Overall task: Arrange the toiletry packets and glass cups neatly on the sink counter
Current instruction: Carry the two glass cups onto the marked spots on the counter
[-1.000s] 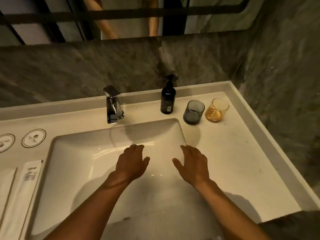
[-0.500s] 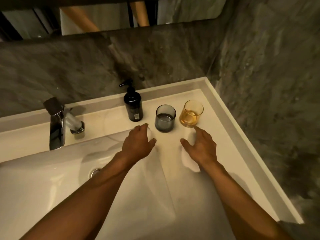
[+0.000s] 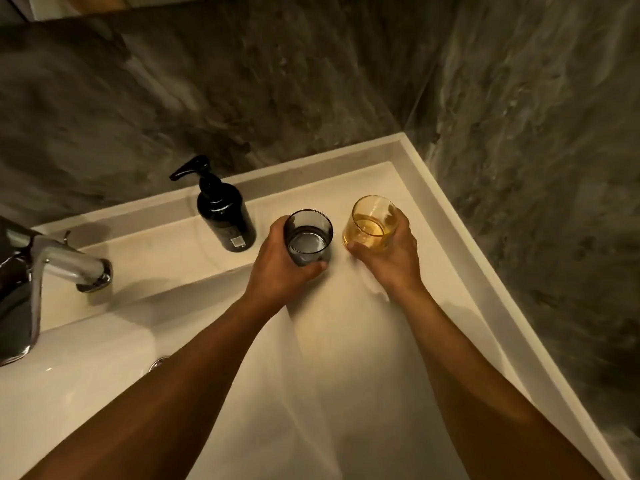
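Two glass cups stand side by side on the white sink counter near its back right corner. My left hand is wrapped around the smoky grey glass cup. The amber glass cup to its right is gripped by my right hand, fingers round its far side and thumb at its base. Both cups are upright, and whether they touch the counter I cannot tell. No toiletry packets are in view.
A black pump bottle stands just left of the grey cup. The chrome faucet juts out at the far left over the white basin. Dark stone walls close in behind and on the right, beyond the counter's raised rim.
Both hands reached forward from over the basin to the back right corner and closed on the cups. The view swung right, so the packets on the left dropped out of sight.
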